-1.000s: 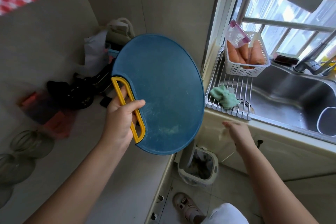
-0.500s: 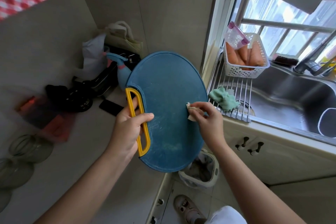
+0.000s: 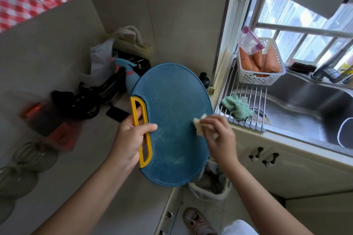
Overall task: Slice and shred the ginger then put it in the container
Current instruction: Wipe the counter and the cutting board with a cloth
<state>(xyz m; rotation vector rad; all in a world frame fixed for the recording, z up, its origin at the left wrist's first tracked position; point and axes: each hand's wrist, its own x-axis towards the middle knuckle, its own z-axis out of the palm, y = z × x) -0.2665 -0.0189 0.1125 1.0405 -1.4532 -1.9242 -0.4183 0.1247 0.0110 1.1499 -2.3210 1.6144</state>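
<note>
Beside the sink [image 3: 298, 101], carrots [image 3: 257, 61] fill the basket [image 3: 256, 79]; right hand [image 3: 219, 135] pinching ginger [image 3: 199, 124] has slid down the board [image 3: 175, 120], left hand [image 3: 131, 135] clasping its handle [image 3: 142, 133].

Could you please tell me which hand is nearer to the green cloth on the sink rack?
The right hand is nearer, just below-left of the green cloth. The left hand grips the cutting board handle, farther left.

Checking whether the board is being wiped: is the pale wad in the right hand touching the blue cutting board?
Touching. The head view shows the right hand pressing the pale wad flat against the blue cutting board, with no gap at its edge.
</note>
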